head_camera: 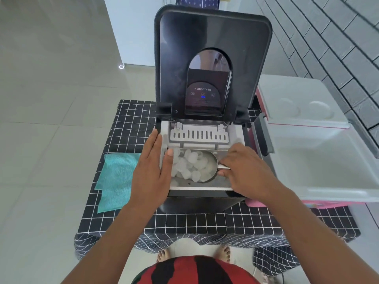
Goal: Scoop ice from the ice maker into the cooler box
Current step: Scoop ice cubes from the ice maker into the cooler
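Metal scoop (pixel 207 167) full of ice (pixel 190 165) sits low inside the ice maker (pixel 205 193) basket, lid up. Right hand (pixel 246 171) grips scoop handle. Left hand (pixel 152 169) flat, fingers straight, on the maker's left rim. Cooler box (pixel 328 160) open, just right. Teal cloth (pixel 117 177) left on checked worktop (pixel 194 220).

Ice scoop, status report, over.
Right hand grips scoop handle, loaded with ice. Left hand flat on ice maker rim. Cooler box open, unobstructed.
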Action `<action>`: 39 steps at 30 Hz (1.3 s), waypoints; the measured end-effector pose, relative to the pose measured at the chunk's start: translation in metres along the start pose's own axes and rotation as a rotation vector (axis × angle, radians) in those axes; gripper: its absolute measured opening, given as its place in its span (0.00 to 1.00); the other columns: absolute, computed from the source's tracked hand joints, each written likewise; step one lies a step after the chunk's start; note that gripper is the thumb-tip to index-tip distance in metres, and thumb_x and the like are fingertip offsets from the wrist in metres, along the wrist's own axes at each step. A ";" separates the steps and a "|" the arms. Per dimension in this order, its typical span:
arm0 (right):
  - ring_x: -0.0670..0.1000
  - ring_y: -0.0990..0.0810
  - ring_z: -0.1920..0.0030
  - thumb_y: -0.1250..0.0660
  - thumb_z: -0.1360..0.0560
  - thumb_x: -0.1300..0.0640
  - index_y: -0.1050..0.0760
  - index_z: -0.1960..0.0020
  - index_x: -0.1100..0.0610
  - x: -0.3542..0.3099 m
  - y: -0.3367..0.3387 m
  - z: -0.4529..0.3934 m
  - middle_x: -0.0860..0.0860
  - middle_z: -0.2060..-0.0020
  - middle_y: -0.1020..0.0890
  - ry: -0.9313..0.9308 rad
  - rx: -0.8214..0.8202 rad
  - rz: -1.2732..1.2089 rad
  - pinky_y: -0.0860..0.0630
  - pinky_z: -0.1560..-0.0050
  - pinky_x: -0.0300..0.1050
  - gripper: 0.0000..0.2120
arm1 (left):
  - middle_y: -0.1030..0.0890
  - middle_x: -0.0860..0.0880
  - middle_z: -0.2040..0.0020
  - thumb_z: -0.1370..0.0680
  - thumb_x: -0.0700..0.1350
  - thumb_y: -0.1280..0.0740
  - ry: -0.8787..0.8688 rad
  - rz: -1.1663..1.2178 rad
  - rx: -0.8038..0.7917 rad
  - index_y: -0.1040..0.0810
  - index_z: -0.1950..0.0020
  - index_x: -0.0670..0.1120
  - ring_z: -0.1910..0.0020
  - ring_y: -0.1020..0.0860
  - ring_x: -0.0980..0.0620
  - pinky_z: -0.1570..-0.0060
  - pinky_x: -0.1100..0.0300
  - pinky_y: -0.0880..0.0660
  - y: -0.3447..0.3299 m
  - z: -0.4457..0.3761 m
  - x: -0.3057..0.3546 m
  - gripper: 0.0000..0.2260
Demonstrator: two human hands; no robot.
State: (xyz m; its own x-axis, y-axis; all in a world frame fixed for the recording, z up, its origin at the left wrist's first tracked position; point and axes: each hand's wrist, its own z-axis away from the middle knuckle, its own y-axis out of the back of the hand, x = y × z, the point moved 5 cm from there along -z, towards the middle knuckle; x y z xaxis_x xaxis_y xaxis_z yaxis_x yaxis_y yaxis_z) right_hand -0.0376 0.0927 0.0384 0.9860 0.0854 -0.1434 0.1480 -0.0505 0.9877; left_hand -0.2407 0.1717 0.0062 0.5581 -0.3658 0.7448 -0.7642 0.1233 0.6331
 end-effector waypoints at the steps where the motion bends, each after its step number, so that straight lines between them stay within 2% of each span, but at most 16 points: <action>1: 0.50 0.29 0.51 0.30 0.28 0.50 0.27 0.58 0.47 0.001 0.002 0.001 0.40 0.66 0.32 0.005 0.004 -0.024 0.28 0.48 0.48 0.06 | 0.45 0.61 0.21 0.19 0.65 0.53 -0.001 -0.004 -0.002 0.40 0.21 0.50 0.25 0.48 0.69 0.40 0.84 0.52 0.000 0.000 0.000 0.30; 3: 0.50 0.30 0.50 0.30 0.27 0.51 0.29 0.59 0.46 0.005 0.005 0.003 0.38 0.65 0.32 0.006 0.013 -0.108 0.30 0.44 0.48 0.07 | 0.46 0.61 0.21 0.19 0.66 0.55 -0.003 -0.011 -0.006 0.40 0.21 0.50 0.24 0.47 0.67 0.37 0.79 0.49 -0.001 -0.001 -0.001 0.31; 6: 0.49 0.32 0.47 0.31 0.27 0.50 0.22 0.55 0.52 0.015 0.005 0.005 0.40 0.61 0.27 -0.040 0.031 -0.139 0.32 0.40 0.48 0.06 | 0.46 0.61 0.21 0.19 0.66 0.56 -0.002 -0.012 -0.014 0.40 0.21 0.50 0.24 0.47 0.66 0.32 0.66 0.44 -0.003 0.000 -0.003 0.32; 9: 0.46 0.35 0.44 0.30 0.27 0.51 0.19 0.51 0.55 0.023 0.007 0.008 0.42 0.53 0.25 -0.068 0.048 -0.149 0.35 0.38 0.46 0.09 | 0.47 0.61 0.21 0.19 0.65 0.55 -0.004 -0.003 -0.019 0.40 0.21 0.49 0.24 0.48 0.66 0.31 0.64 0.44 -0.003 0.000 -0.003 0.31; 12: 0.47 0.36 0.41 0.29 0.27 0.53 0.19 0.53 0.55 0.028 0.010 0.011 0.42 0.48 0.26 -0.082 0.067 -0.201 0.38 0.37 0.45 0.06 | 0.47 0.60 0.20 0.19 0.65 0.55 -0.011 0.004 -0.026 0.40 0.21 0.48 0.23 0.49 0.64 0.29 0.61 0.43 -0.003 -0.001 -0.003 0.32; 16: 0.42 0.41 0.38 0.29 0.27 0.53 0.18 0.55 0.55 0.032 0.012 0.016 0.43 0.42 0.27 -0.097 0.107 -0.225 0.43 0.36 0.44 0.06 | 0.46 0.59 0.20 0.18 0.64 0.54 -0.019 -0.024 -0.025 0.41 0.21 0.48 0.23 0.47 0.62 0.28 0.56 0.38 -0.003 0.000 -0.001 0.31; 21: 0.46 0.39 0.36 0.29 0.28 0.54 0.19 0.57 0.56 0.034 0.014 0.022 0.45 0.40 0.28 -0.086 0.137 -0.214 0.41 0.35 0.46 0.05 | 0.46 0.56 0.20 0.17 0.61 0.52 -0.027 -0.067 -0.048 0.41 0.21 0.46 0.22 0.47 0.59 0.27 0.54 0.38 -0.001 -0.002 0.001 0.29; 25: 0.40 0.41 0.38 0.29 0.27 0.55 0.20 0.56 0.56 0.045 0.020 0.029 0.44 0.41 0.27 -0.089 0.156 -0.254 0.43 0.38 0.38 0.05 | 0.46 0.51 0.19 0.17 0.60 0.50 -0.033 -0.133 -0.070 0.42 0.21 0.43 0.21 0.48 0.55 0.25 0.47 0.41 0.002 0.000 0.007 0.30; 27: 0.40 0.39 0.40 0.29 0.27 0.55 0.20 0.56 0.55 0.056 0.026 0.037 0.42 0.43 0.27 -0.092 0.175 -0.264 0.42 0.40 0.38 0.04 | 0.45 0.49 0.20 0.17 0.59 0.49 -0.034 -0.164 -0.038 0.41 0.21 0.41 0.22 0.48 0.55 0.24 0.45 0.43 0.003 0.003 0.013 0.30; 29: 0.40 0.38 0.41 0.29 0.27 0.56 0.20 0.55 0.55 0.071 0.034 0.048 0.39 0.45 0.28 -0.100 0.201 -0.268 0.41 0.41 0.37 0.03 | 0.43 0.49 0.20 0.18 0.60 0.48 -0.018 -0.150 0.004 0.41 0.22 0.42 0.24 0.50 0.60 0.24 0.46 0.45 0.001 0.007 0.025 0.30; 31: 0.41 0.37 0.42 0.28 0.28 0.58 0.20 0.55 0.55 0.089 0.042 0.061 0.39 0.46 0.28 -0.113 0.213 -0.253 0.41 0.42 0.37 0.02 | 0.43 0.51 0.20 0.19 0.60 0.48 -0.024 -0.140 0.013 0.41 0.21 0.44 0.26 0.52 0.64 0.23 0.52 0.48 -0.010 0.010 0.043 0.30; 33: 0.42 0.36 0.43 0.29 0.27 0.58 0.21 0.56 0.56 0.112 0.047 0.076 0.40 0.47 0.28 -0.155 0.203 -0.234 0.40 0.43 0.36 0.02 | 0.42 0.52 0.21 0.19 0.60 0.48 -0.056 -0.142 0.006 0.40 0.21 0.45 0.24 0.50 0.63 0.25 0.62 0.54 -0.025 0.010 0.066 0.30; 34: 0.42 0.36 0.43 0.30 0.27 0.58 0.20 0.56 0.57 0.125 0.049 0.085 0.41 0.47 0.28 -0.186 0.191 -0.234 0.40 0.44 0.32 0.02 | 0.41 0.52 0.21 0.19 0.60 0.48 -0.068 -0.127 -0.003 0.40 0.21 0.45 0.23 0.48 0.61 0.26 0.65 0.55 -0.035 0.009 0.079 0.30; 36: 0.43 0.35 0.45 0.30 0.26 0.58 0.20 0.54 0.58 0.152 0.052 0.104 0.43 0.48 0.27 -0.245 0.169 -0.240 0.41 0.46 0.25 0.04 | 0.40 0.53 0.21 0.19 0.60 0.48 -0.092 -0.066 -0.027 0.38 0.22 0.45 0.23 0.45 0.59 0.25 0.64 0.50 -0.057 0.008 0.107 0.29; 38: 0.45 0.32 0.45 0.30 0.26 0.58 0.20 0.51 0.59 0.181 0.052 0.124 0.45 0.48 0.26 -0.312 0.146 -0.245 0.38 0.46 0.28 0.06 | 0.39 0.55 0.22 0.19 0.60 0.47 -0.128 -0.009 -0.052 0.37 0.22 0.48 0.24 0.45 0.61 0.26 0.65 0.49 -0.083 0.007 0.136 0.28; 39: 0.46 0.31 0.46 0.31 0.25 0.58 0.20 0.50 0.60 0.197 0.051 0.134 0.46 0.49 0.25 -0.351 0.139 -0.258 0.35 0.46 0.33 0.07 | 0.39 0.56 0.22 0.19 0.60 0.47 -0.153 0.007 -0.072 0.38 0.22 0.49 0.24 0.46 0.63 0.27 0.69 0.52 -0.097 0.007 0.151 0.27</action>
State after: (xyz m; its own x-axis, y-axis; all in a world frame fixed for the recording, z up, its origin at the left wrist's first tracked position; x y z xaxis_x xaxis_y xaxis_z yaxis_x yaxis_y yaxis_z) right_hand 0.1743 -0.0260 0.0525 0.8782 -0.2286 -0.4201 0.3777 -0.2074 0.9024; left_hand -0.0844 0.0978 0.0553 0.4929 -0.4999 0.7122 -0.7400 0.1898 0.6453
